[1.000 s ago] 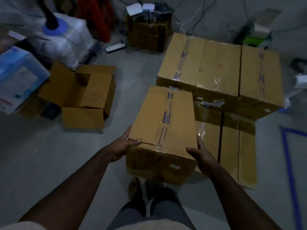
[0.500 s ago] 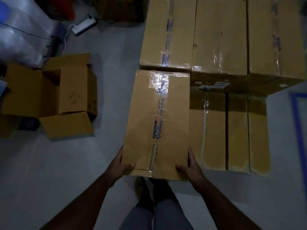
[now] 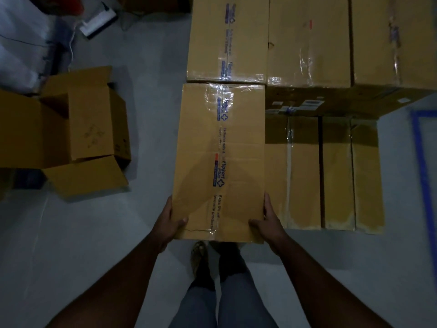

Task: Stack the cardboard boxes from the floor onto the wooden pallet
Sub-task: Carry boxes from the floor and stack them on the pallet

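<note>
A long taped cardboard box (image 3: 220, 159) with blue printed tape down its middle is held in front of me. My left hand (image 3: 171, 220) grips its near left corner and my right hand (image 3: 268, 220) grips its near right corner. Its far end meets a row of three taped boxes (image 3: 307, 41) at the back. To its right lie lower boxes (image 3: 326, 171) side by side. The wooden pallet is hidden under the boxes.
An opened cardboard box (image 3: 78, 129) with its flaps out sits on the floor at the left. Wrapped white goods (image 3: 23, 36) and a power strip (image 3: 98, 23) lie at the back left. Blue tape (image 3: 425, 176) marks the floor at the right. My feet (image 3: 212, 256) stand just below the held box.
The view has tilted further down and come closer to the stack. The held box has moved forward until its far end meets the back row of boxes. Both hands keep their grip.
</note>
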A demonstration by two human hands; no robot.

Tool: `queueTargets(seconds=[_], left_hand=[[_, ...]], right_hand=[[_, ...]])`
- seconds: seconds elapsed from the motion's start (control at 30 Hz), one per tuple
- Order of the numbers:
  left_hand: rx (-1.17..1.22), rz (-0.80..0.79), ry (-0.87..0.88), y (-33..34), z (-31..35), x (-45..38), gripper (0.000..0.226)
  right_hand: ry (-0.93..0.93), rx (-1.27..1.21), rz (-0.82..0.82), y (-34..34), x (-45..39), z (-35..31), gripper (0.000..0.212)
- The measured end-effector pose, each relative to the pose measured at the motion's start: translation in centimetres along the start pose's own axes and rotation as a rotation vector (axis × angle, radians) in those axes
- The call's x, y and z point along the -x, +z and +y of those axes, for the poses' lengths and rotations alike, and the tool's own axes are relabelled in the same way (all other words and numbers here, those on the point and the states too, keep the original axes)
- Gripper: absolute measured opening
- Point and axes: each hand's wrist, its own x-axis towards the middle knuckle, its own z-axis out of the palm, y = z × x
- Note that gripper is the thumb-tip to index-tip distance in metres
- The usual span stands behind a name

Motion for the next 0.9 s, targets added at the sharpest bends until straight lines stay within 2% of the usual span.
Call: queueTargets(seconds=[0.2,0.43,0.7,0.9], left_hand=[[-0.005,0.015,0.013,0.2,0.4,-0.4,0.082],[0.023,-0.014,-0.005,0.0,0.7,-0.2,0.085],[0.016,-0.039,0.050,-0.1,0.5,0.2,0.092],[-0.016,-0.014,0.022,0.4,1.0,0.8,0.099]], right_hand=[[0.014,0.003,0.000,0.1,-0.3,-0.7,0.116],[-0.043,0.060,0.082,1.5,-0.1,-0.3,0.129],[-0.048,0.096,0.115,1.6,0.1,-0.4,0.129],[-0.056,0.102,0.160,2.2,1.3,-0.3,0.120]])
